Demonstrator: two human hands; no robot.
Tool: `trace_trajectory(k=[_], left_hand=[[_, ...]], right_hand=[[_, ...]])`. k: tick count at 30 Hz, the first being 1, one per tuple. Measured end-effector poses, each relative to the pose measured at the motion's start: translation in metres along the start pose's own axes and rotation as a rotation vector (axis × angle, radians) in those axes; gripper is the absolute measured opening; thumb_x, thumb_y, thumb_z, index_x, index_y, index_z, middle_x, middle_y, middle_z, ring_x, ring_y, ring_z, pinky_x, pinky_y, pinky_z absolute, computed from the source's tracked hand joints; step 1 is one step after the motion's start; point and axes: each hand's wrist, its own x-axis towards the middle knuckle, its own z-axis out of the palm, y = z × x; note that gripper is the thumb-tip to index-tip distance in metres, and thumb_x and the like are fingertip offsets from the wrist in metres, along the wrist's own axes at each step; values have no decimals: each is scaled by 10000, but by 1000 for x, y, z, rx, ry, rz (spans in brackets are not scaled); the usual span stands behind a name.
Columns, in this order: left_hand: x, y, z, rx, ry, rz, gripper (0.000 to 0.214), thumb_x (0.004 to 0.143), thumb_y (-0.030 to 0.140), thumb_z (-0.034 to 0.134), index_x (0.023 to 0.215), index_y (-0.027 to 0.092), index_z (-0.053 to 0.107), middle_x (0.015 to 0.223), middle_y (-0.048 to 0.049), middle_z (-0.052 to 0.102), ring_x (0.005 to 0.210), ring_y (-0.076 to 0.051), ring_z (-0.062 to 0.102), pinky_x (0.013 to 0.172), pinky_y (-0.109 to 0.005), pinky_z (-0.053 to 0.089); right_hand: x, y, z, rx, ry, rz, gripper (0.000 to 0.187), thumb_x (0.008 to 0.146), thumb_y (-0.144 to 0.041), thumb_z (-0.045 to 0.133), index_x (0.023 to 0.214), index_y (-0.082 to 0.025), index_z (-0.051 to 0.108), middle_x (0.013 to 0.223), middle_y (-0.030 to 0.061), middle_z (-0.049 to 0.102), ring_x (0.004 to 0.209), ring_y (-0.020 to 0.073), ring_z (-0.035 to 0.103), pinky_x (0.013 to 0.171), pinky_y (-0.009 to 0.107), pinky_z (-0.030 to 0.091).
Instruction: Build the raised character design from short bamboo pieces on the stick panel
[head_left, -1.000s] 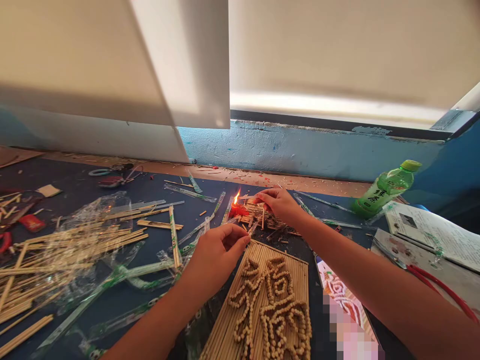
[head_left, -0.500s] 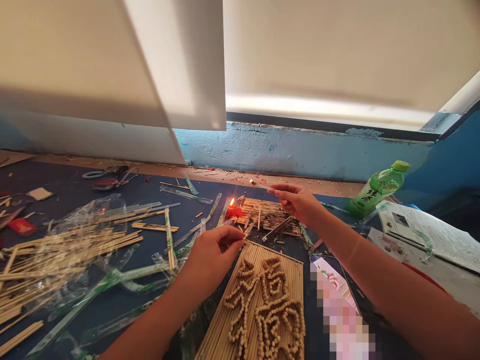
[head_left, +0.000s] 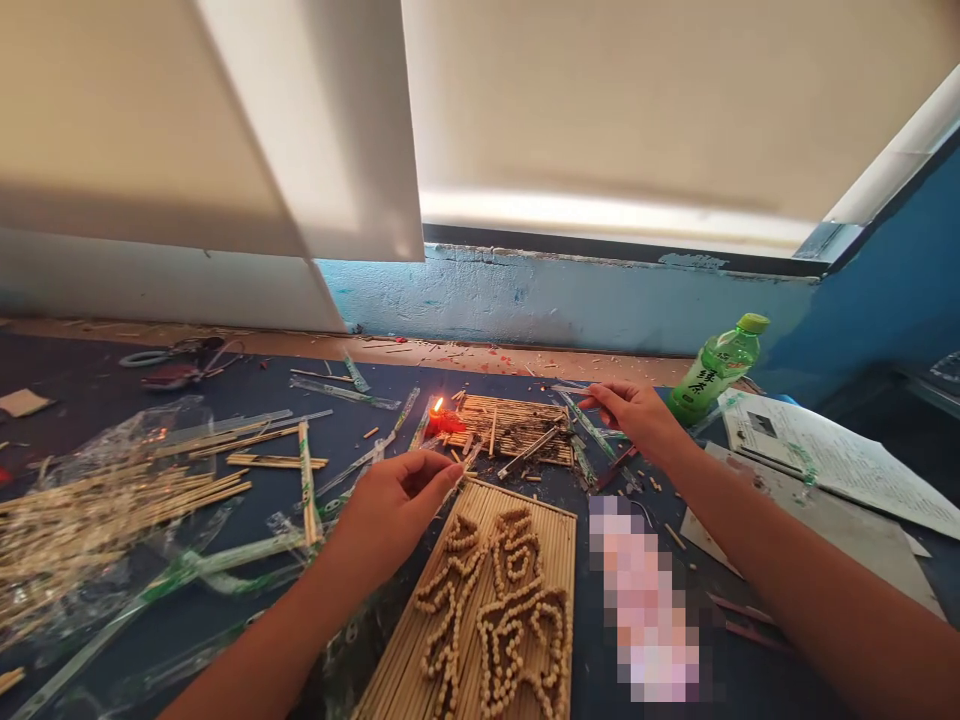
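My left hand [head_left: 397,510] is pinched closed at the far edge of a board of wooden sticks [head_left: 555,540]. Whatever is between its thumb and finger is too small to make out. Raised characters [head_left: 517,640] made of small round wooden pieces sit on the board. My right hand [head_left: 634,418] holds a thin stick [head_left: 566,388], its dark tip pointing left above the far side of the table. A red candle [head_left: 442,420] burns beside a scorched panel of sticks [head_left: 517,415], beyond my left hand.
Loose wooden sticks [head_left: 172,490] and clear plastic wrappers [head_left: 277,545] cover the left side. Scissors [head_left: 146,357] lie at the back left. A green tea bottle [head_left: 709,375] and an open book [head_left: 832,455] are on the right, near a blurred pink item [head_left: 645,600].
The glow at the stick's tip no longer shows. My right hand has lowered slightly and moved away from the candle. My left hand keeps its pinch by the board, and the view has turned right.
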Motion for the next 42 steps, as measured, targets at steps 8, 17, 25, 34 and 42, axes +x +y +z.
trace_trajectory(k=[8, 17, 25, 34, 42], left_hand=[[-4, 26, 0, -92, -35, -40, 327, 787, 545, 777, 863, 228, 791, 834, -38, 783, 757, -206, 657, 686, -294, 473], [3, 55, 17, -139, -40, -1, 222, 752, 462, 833, 847, 261, 817, 870, -30, 804, 815, -213, 696, 760, -311, 518], [7, 31, 21, -120, 39, 4, 240, 786, 476, 798, 833, 240, 797, 853, -39, 794, 788, -214, 680, 720, -312, 507], [2, 28, 32, -160, -3, -67, 279, 765, 474, 804, 871, 215, 797, 778, -36, 779, 695, -181, 632, 626, -276, 459], [-2, 25, 38, -203, -36, -119, 298, 785, 501, 803, 893, 223, 793, 768, -22, 754, 638, -152, 553, 550, -250, 379]], right_hand=[[-6, 8, -22, -165, 77, 19, 300, 1003, -376, 627, 1230, -180, 651, 1242, 85, 667, 1025, 231, 680, 871, 424, 587], [-11, 21, -29, -184, 95, 38, 294, 1007, -378, 621, 1225, -183, 652, 1229, 85, 672, 1009, 222, 684, 860, 418, 591], [-25, 27, -23, -75, 99, -1, 282, 1017, -427, 596, 1057, -161, 681, 978, 36, 706, 761, 147, 671, 690, 312, 582], [-58, -1, -4, 200, -55, -7, 514, 842, -657, 705, 835, -148, 778, 725, 64, 738, 472, 83, 435, 445, 253, 339], [-78, -12, 19, 305, -210, 47, 469, 840, -613, 735, 809, -148, 791, 650, 59, 724, 463, 72, 438, 437, 231, 295]])
